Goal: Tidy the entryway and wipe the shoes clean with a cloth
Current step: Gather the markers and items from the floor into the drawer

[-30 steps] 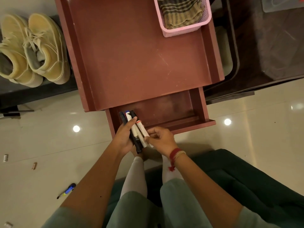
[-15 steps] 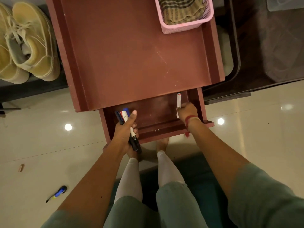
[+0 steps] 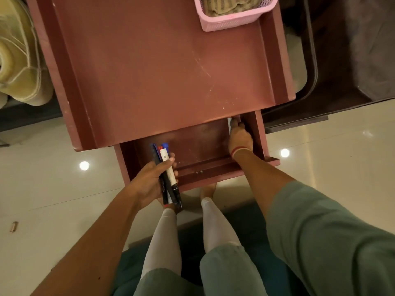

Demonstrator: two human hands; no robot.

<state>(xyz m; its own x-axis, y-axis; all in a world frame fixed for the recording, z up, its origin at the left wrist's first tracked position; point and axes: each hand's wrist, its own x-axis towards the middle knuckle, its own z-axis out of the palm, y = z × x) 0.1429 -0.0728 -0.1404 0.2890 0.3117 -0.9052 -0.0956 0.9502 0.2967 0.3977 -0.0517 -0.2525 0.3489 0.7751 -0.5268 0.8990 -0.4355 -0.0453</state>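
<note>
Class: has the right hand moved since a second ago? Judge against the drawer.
Yes. The right hand went from the front left of the drawer, beside the left hand, to its back right corner.

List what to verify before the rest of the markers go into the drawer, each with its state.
1. Drawer open: ok, pulled out under the tabletop.
2. Left hand grips the markers: ok, the bundle is held over the drawer's front left.
3. Right hand out of the drawer: not ok, it reaches into the back right corner.
4. White marker released there: cannot tell, only its tip shows beside the hand.
5. Bare drawer floor for the bundle: ok.
6. Cloth ready: ok, in the pink basket.
</note>
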